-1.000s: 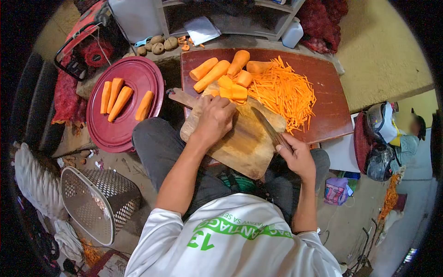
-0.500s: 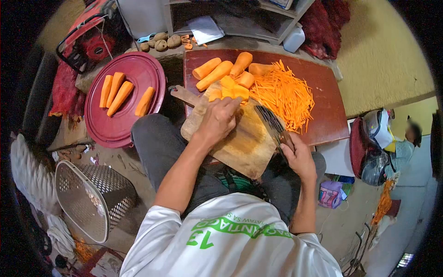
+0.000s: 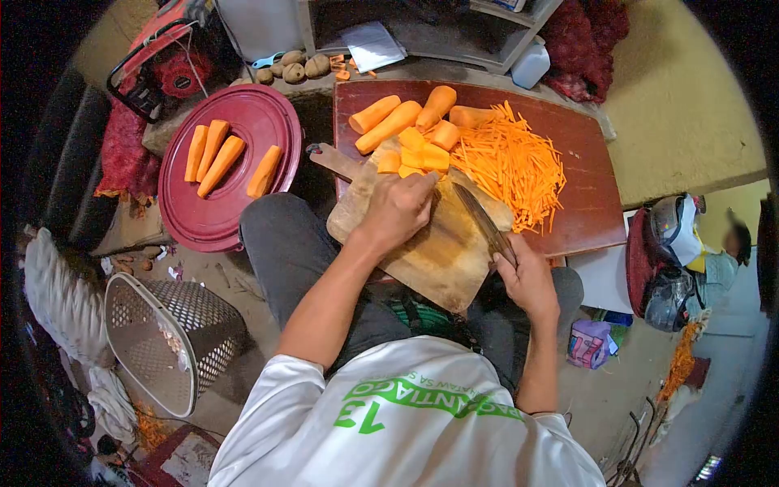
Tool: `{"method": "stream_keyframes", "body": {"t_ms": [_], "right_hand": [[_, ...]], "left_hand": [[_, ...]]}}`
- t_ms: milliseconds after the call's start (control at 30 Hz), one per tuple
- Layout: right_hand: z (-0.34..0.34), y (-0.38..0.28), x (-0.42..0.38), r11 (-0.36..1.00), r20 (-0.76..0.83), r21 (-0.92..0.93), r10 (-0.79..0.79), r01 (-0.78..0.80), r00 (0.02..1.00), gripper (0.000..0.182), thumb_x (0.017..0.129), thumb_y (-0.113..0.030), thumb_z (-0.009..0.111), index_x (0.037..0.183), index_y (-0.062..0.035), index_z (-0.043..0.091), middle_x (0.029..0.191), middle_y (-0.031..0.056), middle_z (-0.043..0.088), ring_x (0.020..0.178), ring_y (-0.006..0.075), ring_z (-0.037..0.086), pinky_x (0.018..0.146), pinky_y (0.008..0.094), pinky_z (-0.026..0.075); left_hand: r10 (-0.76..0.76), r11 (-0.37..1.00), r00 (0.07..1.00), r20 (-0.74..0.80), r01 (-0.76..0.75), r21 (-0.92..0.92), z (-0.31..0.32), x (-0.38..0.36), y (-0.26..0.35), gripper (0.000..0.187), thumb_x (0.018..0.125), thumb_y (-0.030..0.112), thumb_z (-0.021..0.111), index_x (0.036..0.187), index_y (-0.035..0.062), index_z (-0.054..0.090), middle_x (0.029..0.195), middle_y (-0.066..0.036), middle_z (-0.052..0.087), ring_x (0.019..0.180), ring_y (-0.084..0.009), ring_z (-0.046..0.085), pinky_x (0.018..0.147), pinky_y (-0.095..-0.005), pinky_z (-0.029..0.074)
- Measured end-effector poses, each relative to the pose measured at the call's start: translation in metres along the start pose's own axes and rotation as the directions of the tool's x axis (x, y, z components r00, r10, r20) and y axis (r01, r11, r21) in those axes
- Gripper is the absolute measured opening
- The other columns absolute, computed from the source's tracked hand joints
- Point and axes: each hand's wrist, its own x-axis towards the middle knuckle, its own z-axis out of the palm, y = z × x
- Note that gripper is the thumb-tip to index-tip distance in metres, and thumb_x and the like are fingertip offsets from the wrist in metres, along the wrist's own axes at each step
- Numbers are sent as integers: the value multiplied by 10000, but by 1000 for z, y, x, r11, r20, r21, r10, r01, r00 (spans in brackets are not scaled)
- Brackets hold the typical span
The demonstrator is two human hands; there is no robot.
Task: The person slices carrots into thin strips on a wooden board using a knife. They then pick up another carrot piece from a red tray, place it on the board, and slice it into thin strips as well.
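My right hand (image 3: 526, 277) is wrapped round the handle of a knife (image 3: 480, 215), whose dark blade slants up and left over the wooden cutting board (image 3: 438, 268). On the board's upper part, my left hand (image 3: 399, 209) is closed, its fingers curled down on a carrot piece that they mostly hide. Cut carrot chunks (image 3: 414, 150) sit just beyond those fingers. To the right lies a heap of carrot strips (image 3: 519, 174), partly beside the board. Several whole peeled carrots (image 3: 389, 128) rest behind on the red-brown table (image 3: 588, 187).
At left, several peeled carrots (image 3: 219, 166) lie on a round dark-red lid (image 3: 182, 219). Below it a perforated basket (image 3: 207, 325) leans on the floor. Potatoes (image 3: 294, 71) and a white paper (image 3: 373, 47) are at the back. A white jug (image 3: 531, 65) stands near red mesh sacks (image 3: 580, 49).
The knife blade has turned from showing its broad side to a narrower profile, close to my left fingers. The left hand stays at the carrot pieces. The whole view has shifted slightly.
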Motion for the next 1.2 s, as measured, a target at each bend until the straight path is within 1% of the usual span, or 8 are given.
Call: {"method": "stream_keyframes", "body": {"t_ms": [67,167,300,467,633,1033,1133,1200], "right_hand": [[2,0,-1,1000,-22,-3,-4,4,1000,332,999,-247,713,1292,-99,665,956,247,740,929,490,729,810,565,560],[4,8,-1,999,-27,35,-20,21,999,313,1017,-191,686,1282,-31,640,904,232,701,843,403,722,777,457,549],[3,10,-1,997,-38,63,-32,34,999,320,1017,-196,691,1284,-28,637,905,235,699,843,404,720,774,457,548],[1,3,-2,998,-32,67,-4,6,999,304,1009,-223,696,1277,-83,665,958,238,745,931,490,730,808,563,559],[4,6,-4,996,-52,83,-36,40,998,305,1009,-210,695,1282,-77,664,981,240,746,939,484,731,807,558,560],[6,4,-7,996,-50,82,-38,42,998,345,1014,-230,687,1331,-98,652,1057,261,754,993,483,733,844,555,574],[6,3,-9,997,-53,72,-31,35,998,340,1020,-241,678,1327,-97,643,1055,267,753,1001,488,729,844,566,572],[7,-1,-10,998,-36,48,-33,35,999,330,1027,-246,669,1318,-96,633,1050,267,752,1002,492,725,841,575,569]], "left_hand": [[-3,998,999,36,0,66,-2,2,-1,346,855,5,739,1200,29,733,941,-192,730,886,-397,713,826,-510,547],[23,989,992,-122,-5,149,-13,10,-10,387,834,-3,742,1219,41,727,973,-187,724,950,-405,699,880,-514,521],[-103,961,982,-157,139,240,-31,18,-29,510,821,28,785,1324,44,703,1089,-186,705,1064,-410,675,961,-519,510],[-143,955,989,22,132,267,-31,9,-41,526,818,88,811,1334,54,714,1223,-192,673,1195,-418,615,1061,-514,495],[-176,942,981,88,141,305,-26,16,-44,471,824,112,797,1286,48,734,1232,-192,669,1217,-418,604,1078,-511,489],[-142,962,985,98,113,249,-31,11,-43,234,923,23,692,1147,-4,753,1081,-226,684,1092,-435,654,946,-498,540],[-230,950,963,144,189,250,-42,3,-7,174,840,0,688,1014,-8,681,1044,-242,656,1029,-460,653,901,-553,534],[-144,968,966,215,92,232,-32,-10,9,172,828,3,690,999,-8,676,1031,-240,646,1013,-461,655,890,-557,536]]}}
